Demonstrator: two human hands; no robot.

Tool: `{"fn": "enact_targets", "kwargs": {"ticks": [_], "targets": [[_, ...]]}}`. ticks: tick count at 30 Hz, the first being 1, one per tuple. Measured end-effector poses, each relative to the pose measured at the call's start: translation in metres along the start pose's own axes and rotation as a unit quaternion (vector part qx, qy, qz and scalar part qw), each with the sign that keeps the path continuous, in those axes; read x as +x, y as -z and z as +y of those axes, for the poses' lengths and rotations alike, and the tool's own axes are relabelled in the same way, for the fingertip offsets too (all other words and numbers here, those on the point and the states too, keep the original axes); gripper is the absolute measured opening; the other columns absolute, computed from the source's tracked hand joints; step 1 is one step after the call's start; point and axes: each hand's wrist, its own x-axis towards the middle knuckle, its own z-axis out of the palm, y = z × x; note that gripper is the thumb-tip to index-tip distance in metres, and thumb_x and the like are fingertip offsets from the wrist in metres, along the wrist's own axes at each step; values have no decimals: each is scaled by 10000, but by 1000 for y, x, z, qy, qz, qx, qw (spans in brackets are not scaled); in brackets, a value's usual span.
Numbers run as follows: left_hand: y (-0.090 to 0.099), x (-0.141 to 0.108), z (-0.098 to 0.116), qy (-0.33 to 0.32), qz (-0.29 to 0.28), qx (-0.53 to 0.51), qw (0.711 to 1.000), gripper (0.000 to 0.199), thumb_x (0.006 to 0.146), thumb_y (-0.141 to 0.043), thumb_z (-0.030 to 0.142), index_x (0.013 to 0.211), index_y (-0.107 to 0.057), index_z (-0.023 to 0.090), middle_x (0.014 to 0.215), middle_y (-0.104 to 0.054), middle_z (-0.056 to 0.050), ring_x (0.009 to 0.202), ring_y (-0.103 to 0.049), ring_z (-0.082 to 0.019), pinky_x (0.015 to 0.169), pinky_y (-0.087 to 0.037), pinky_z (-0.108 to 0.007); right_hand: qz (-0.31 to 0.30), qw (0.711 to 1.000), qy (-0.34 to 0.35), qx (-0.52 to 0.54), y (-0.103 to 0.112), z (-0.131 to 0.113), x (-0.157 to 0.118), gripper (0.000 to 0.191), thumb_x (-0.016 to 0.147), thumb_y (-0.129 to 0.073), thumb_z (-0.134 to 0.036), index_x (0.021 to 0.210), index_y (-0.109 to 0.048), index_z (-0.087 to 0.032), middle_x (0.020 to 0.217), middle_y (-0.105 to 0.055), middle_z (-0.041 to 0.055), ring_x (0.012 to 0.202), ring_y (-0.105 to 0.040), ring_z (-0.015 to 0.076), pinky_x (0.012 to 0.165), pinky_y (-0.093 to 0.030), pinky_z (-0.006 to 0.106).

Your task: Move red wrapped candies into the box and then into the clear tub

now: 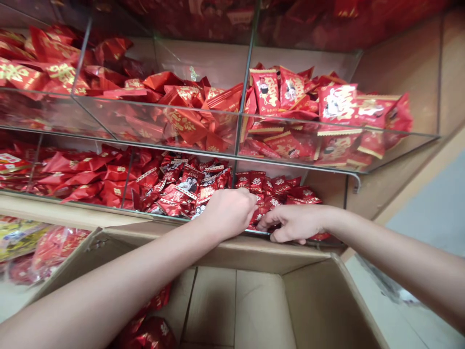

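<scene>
Both hands are at the right-hand compartment of the lower shelf, which holds small shiny red wrapped candies [279,186] with pale lettering. My left hand [232,211] is curled closed at the compartment's left side, back of the hand up; whatever its fingers hold is hidden. Just right of it, my right hand [300,223] dips among the candies with bent fingers, thumb and forefinger apart, and nothing shows gripped between them. Below both hands stands an open cardboard box [261,249], with several red packets [152,332] at its lower left.
Clear dividers and a transparent front lip [156,118] split the shelves. Larger red packets [189,114] fill the upper shelf directly above my hands. A metal hook [358,184] juts below its right end. Bagged goods [54,247] lie left of the box.
</scene>
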Motion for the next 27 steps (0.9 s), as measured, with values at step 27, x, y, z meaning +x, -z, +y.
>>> {"fn": "enact_targets", "kwargs": {"ticks": [27], "targets": [[-1,-1,-2,-69,-26,50,996,183,807,-425,225,788,-607,228,784,-557,-5,534,-564,-166,390,-206,-263,246,967,20,70,-29,9,-13,171,763,-490,-279,706,-595,-157,603,-511,-45,521,-401,67,518,-338,180]]}}
